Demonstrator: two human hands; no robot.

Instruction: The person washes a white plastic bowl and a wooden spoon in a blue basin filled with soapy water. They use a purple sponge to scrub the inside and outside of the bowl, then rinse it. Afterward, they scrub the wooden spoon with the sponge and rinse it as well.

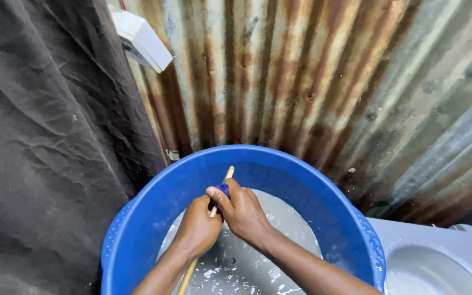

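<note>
Soapy water with foam flecks (230, 270) in blue basin (301, 180); washing judged underway, rinse left. Left hand (198, 229) fingers curled shut round thin wooden stick (229, 173) at mid-length over basin centre. Right hand (244, 213) fingers closed, pressing small blue object (223, 189) on stick. Far: grey tub (438, 267) at right, dark cloth (45, 147), rusty corrugated sheet wall (312, 76).

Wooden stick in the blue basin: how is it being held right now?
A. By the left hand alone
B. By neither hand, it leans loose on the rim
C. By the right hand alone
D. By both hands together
D: the left hand and the right hand are both closed around the wooden stick over the blue basin, with a small blue thing pinched against it by the right hand.
</note>
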